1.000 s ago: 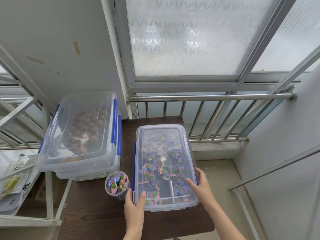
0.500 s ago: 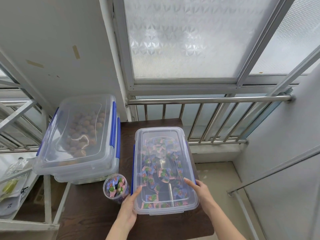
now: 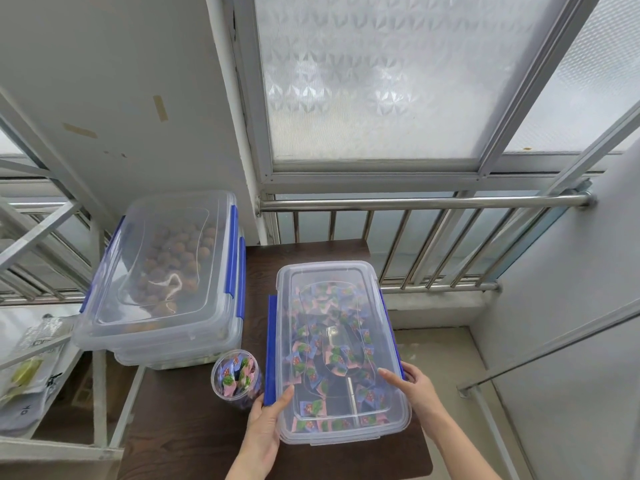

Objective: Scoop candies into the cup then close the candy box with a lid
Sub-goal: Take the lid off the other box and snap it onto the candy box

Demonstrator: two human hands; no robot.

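The clear candy box (image 3: 341, 436) stands on the dark table (image 3: 180, 431) with its clear lid (image 3: 325, 275) on top. Wrapped pink and blue candies and a clear scoop show through the lid. My left hand (image 3: 265, 429) presses the box's near left edge, thumb by the blue left latch (image 3: 272, 344). My right hand (image 3: 414, 386) rests on the lid's right edge, covering the blue right latch. A clear cup (image 3: 235, 375) filled with candies stands just left of the box, close to my left hand.
A second lidded clear box (image 3: 162, 271) with brown round items sits at the table's left, overhanging it. A steel railing (image 3: 415, 202) and frosted window lie beyond. A metal rack (image 3: 38, 341) with bags stands at the left. The floor drops off to the right.
My left hand slid from the box's front left corner up along its left edge toward the blue latch. My right hand shifted slightly along the right edge. The view tilted down a little.
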